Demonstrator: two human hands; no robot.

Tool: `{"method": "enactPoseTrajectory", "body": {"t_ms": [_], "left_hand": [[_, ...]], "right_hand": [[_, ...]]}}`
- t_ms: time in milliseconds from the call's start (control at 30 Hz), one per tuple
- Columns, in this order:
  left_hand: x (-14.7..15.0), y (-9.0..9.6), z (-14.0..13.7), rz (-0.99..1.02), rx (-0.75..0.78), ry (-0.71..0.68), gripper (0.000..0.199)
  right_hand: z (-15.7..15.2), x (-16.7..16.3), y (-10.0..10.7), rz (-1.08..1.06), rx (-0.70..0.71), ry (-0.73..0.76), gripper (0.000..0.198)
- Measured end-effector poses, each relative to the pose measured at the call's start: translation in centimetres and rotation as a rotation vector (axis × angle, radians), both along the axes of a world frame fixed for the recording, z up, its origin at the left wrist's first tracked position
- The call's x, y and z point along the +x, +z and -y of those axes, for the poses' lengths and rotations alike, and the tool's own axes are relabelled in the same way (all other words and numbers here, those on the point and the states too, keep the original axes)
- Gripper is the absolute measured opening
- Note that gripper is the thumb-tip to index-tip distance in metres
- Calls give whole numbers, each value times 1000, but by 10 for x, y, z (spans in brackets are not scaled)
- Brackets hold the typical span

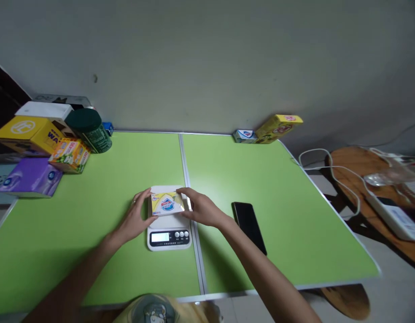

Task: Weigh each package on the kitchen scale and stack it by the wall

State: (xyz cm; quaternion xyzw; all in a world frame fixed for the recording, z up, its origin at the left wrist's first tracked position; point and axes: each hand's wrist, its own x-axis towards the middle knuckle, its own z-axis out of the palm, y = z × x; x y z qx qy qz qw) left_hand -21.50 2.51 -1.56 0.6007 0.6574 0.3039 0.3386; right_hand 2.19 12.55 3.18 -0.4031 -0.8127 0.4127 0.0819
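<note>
A yellow and white soap box [167,204] with a blue logo lies flat over the platform of a white kitchen scale [170,221]. My left hand [136,216] grips the box's left end, thumb at the near edge and fingers at the far edge. At the right end, my right hand [201,207] holds it the same way, thumb and fingers around the corner. Whether the box rests on the platform or hovers just above it, I cannot tell. The scale's display is lit, but its reading is too bright to make out.
Right of the scale lies a black phone [249,227]. Against the wall stand a small white and blue box [245,136] and a yellow box [277,128]. At the left are a purple box [30,177], an orange box [70,154], a yellow carton [28,134] and a green canister [89,130].
</note>
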Motion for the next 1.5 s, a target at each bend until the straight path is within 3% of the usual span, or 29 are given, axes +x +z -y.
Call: {"method": "enactPoseTrajectory", "body": {"t_ms": [167, 367, 433, 600, 767, 867, 1000, 1133, 1267, 1400, 1500], "left_hand": [[-10, 11, 1, -176, 1, -60, 86], [-27, 28, 0, -279, 79, -94, 61], [-27, 32, -1, -319, 73, -110, 57], [-13, 35, -10, -466, 11, -141, 68], [2, 45, -38, -527, 138, -147, 54], [32, 61, -72, -473, 184, -190, 56], [104, 72, -132, -329, 202, -275, 60], [176, 57, -204, -170, 247, -228, 60], [235, 46, -284, -50, 257, -203, 58], [286, 38, -361, -2, 268, -222, 51], [311, 25, -406, 38, 242, -205, 44]], "right_hand": [[-2, 15, 4, -46, 22, -47, 78], [-5, 35, 3, -118, -20, -139, 68], [-5, 31, 1, -116, -14, -92, 71], [-4, 5, -3, 0, 77, 109, 77], [-15, 16, 9, -35, 230, 200, 68], [-35, 58, 19, -164, 252, 99, 67], [-69, 125, 20, -359, 215, -95, 63], [-112, 174, -3, -581, 188, -441, 53], [-169, 197, -36, -811, 131, -843, 39], [-233, 212, -59, -915, 89, -977, 48], [-275, 220, -71, -946, 164, -1032, 59]]}}
